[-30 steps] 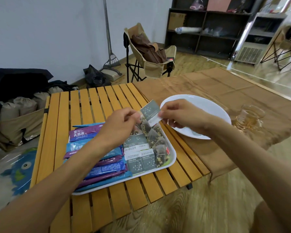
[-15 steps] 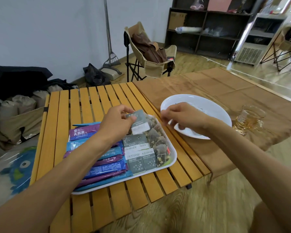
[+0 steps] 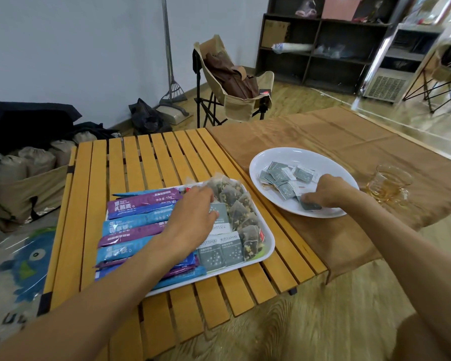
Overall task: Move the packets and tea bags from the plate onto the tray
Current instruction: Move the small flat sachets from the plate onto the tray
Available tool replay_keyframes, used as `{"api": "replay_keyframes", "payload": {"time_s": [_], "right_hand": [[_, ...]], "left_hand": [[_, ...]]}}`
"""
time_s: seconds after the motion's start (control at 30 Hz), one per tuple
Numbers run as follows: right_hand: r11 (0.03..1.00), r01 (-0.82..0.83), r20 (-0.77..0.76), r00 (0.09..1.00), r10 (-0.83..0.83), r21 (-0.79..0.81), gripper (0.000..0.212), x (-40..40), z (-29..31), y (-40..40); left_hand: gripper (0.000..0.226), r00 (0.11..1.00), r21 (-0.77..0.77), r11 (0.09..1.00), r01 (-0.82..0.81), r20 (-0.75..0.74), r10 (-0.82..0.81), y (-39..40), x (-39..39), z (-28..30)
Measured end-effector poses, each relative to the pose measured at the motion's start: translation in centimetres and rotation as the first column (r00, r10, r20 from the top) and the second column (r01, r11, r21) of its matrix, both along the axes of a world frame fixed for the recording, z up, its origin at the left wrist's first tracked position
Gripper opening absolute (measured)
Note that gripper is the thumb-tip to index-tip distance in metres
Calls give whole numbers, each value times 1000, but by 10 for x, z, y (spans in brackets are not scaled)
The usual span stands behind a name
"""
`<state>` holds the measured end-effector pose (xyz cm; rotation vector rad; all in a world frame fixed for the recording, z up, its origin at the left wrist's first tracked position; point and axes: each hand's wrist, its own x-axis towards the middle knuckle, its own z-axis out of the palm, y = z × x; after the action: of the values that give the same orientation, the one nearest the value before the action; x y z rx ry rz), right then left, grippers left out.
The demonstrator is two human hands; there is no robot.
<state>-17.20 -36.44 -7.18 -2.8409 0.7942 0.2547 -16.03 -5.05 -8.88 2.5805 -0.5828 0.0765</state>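
1. The slatted wooden desk (image 3: 151, 162) carries the white tray (image 3: 269, 246) at about seven o'clock from the white plate (image 3: 266, 162), which sits on the brown cloth (image 3: 349, 136). The two are near each other but apart, so every carry crosses a gap. A packet let go early would likely land on the slats or slip between them.

2. The tray looks nearly full: long blue and purple stick packets (image 3: 143, 204) on its nine o'clock side, mesh tea bags (image 3: 234, 204) along its three o'clock edge. Anything added there could slide off over the low rim.

3. The left hand (image 3: 193, 217) rests palm down on the tray, fingers spread over a grey packet (image 3: 219, 211); I cannot tell whether it grips it. Lifting carelessly could drag neighbouring packets askew.

4. The right hand (image 3: 326, 191) is on the plate, fingertips curled and pinching a grey sachet (image 3: 310, 205) at the six o'clock rim. A loose pinch may drop it or pick up two.

5. A glass cup of amber liquid (image 3: 388, 182) stands just beside the plate at three o'clock; the right forearm could knock it.

6. Several small grey sachets (image 3: 279, 175) remain on the plate.

7. Legible writing: "15g" on a purple stick, "taikoo" on grey packets at the tray's six o'clock; other print is too blurred.
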Motion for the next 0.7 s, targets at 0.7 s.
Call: {"api": "replay_keyframes", "payload": {"time_s": [0.7], "right_hand": [[756,-285,420,907,14,590,14,-21,54,63]], "left_hand": [[23,989,35,991,131,69,-133,5,-7,16]]}}
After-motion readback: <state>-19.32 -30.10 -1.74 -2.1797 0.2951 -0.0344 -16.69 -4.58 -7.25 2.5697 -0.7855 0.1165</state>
